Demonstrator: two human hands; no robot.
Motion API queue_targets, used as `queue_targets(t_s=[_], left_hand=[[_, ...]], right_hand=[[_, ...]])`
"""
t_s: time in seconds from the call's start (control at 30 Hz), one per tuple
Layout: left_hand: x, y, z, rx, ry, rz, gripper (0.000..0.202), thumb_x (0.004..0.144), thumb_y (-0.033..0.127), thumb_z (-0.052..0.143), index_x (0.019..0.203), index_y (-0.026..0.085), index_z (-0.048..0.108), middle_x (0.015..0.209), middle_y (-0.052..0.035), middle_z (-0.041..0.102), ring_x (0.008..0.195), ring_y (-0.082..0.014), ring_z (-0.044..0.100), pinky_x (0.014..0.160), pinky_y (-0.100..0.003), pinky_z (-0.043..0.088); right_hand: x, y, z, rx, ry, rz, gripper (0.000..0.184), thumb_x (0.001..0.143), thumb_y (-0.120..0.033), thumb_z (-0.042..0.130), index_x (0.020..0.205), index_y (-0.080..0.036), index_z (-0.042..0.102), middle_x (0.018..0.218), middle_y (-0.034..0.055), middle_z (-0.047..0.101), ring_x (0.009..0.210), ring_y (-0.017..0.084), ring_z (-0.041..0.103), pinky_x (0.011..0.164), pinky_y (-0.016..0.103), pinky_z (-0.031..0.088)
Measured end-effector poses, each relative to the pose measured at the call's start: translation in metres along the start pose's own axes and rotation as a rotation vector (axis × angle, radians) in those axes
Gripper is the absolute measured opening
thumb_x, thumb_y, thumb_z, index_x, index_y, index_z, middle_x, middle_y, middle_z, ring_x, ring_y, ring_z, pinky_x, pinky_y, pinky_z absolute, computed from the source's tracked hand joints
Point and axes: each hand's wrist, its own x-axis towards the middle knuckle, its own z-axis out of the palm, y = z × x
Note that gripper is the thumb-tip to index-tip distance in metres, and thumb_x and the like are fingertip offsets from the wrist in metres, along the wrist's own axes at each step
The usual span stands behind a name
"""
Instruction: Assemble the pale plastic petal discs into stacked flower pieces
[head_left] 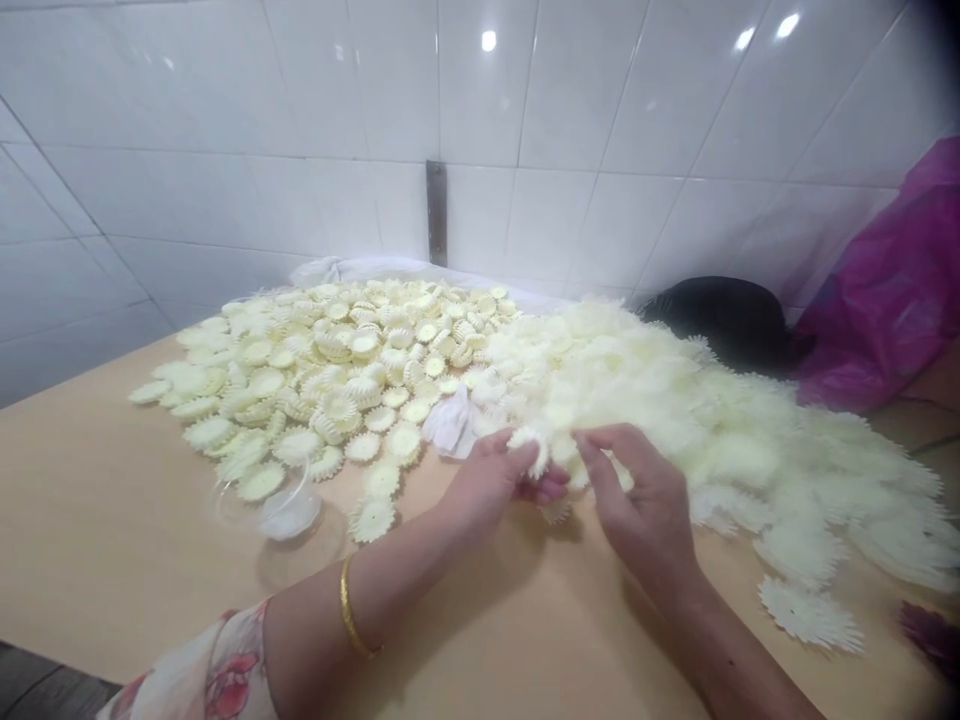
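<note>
Near the middle of the table, my left hand pinches a small pale, notch-edged petal disc between thumb and fingers. Just to its right, my right hand has thumb and forefinger pressed together at the edge of another pale petal piece; whether the two pieces are joined I cannot make out. Behind and left of my hands lies a heap of small cupped pale-yellow discs. To the right spreads a pile of larger thin, frilly petal sheets. A crumpled white scrap sits by my left wrist.
The wooden-toned table meets a white tiled wall. Toward the left front lies a clear round plastic piece with a loop. At the back right are a black rounded object and a magenta plastic bag. A dark red petal piece lies far right.
</note>
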Motion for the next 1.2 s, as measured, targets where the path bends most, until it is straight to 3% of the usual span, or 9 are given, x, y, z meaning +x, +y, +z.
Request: queue_targets(t_s=[0.13,0.23,0.5,0.67,0.77,0.93,1.2], left_hand=[[-0.002,-0.011,0.0,0.133,-0.116,0.036,0.023,0.076,0.036,0.056,0.077,0.013,0.055,0.053,-0.0015,0.057,0.041,-0.0082,0.049,0.046,-0.021,0.037],[-0.003,-0.015,0.0,0.159,-0.139,0.038,0.027,0.074,0.041,0.056,0.075,0.014,0.055,0.048,0.0011,0.054,0.038,-0.0066,0.043,0.043,-0.02,0.033],[-0.003,-0.011,0.002,0.179,-0.04,0.072,0.031,0.071,0.044,0.06,0.061,0.016,0.049,0.037,0.0052,0.041,0.035,-0.0049,0.034,0.038,-0.02,0.023],[-0.002,-0.008,0.002,0.06,0.053,0.038,0.036,0.062,0.046,0.068,0.067,0.015,0.05,0.05,0.0068,0.04,0.036,-0.0022,0.031,0.037,-0.019,0.018],[0.0,-0.01,0.0,0.048,0.055,0.027,0.04,0.062,0.051,0.065,0.068,0.015,0.051,0.052,0.0057,0.043,0.038,-0.0029,0.035,0.038,-0.019,0.022],[0.004,-0.008,-0.002,0.112,-0.065,0.03,0.056,0.072,0.066,0.041,0.068,0.013,0.056,0.055,-0.0019,0.053,0.048,-0.0098,0.049,0.048,-0.023,0.037],[0.001,-0.001,-0.003,0.054,-0.049,-0.003,0.029,0.063,0.039,0.069,0.066,0.013,0.055,0.062,-0.0009,0.053,0.053,-0.0091,0.051,0.053,-0.024,0.041]], right_hand=[[0.002,-0.002,-0.002,0.017,-0.015,0.058,0.015,0.084,-0.025,0.046,0.08,-0.02,0.06,0.078,0.0043,0.062,0.073,0.018,0.057,0.066,0.031,0.044],[0.004,-0.005,-0.003,0.078,-0.033,0.127,0.017,0.084,-0.027,0.047,0.078,-0.019,0.061,0.078,0.0043,0.064,0.073,0.018,0.058,0.066,0.03,0.045],[0.005,-0.007,-0.005,0.313,-0.274,0.278,0.02,0.081,-0.032,0.052,0.088,-0.018,0.065,0.084,0.0046,0.065,0.079,0.018,0.059,0.071,0.03,0.046],[0.004,-0.008,-0.002,0.407,-0.363,0.33,0.02,0.077,-0.033,0.057,0.09,-0.019,0.064,0.084,0.0042,0.064,0.081,0.019,0.059,0.075,0.033,0.046],[0.004,-0.01,-0.002,0.413,-0.387,0.35,0.018,0.078,-0.032,0.057,0.087,-0.018,0.065,0.079,0.0036,0.065,0.077,0.019,0.06,0.073,0.033,0.046],[0.004,-0.008,-0.002,0.236,-0.268,0.26,0.01,0.076,-0.023,0.057,0.076,-0.019,0.066,0.073,0.0023,0.066,0.07,0.018,0.06,0.064,0.029,0.045],[0.002,-0.002,-0.002,-0.019,-0.222,0.098,0.019,0.08,-0.02,0.048,0.062,-0.018,0.055,0.057,-0.0007,0.054,0.054,0.013,0.049,0.052,0.025,0.038]])
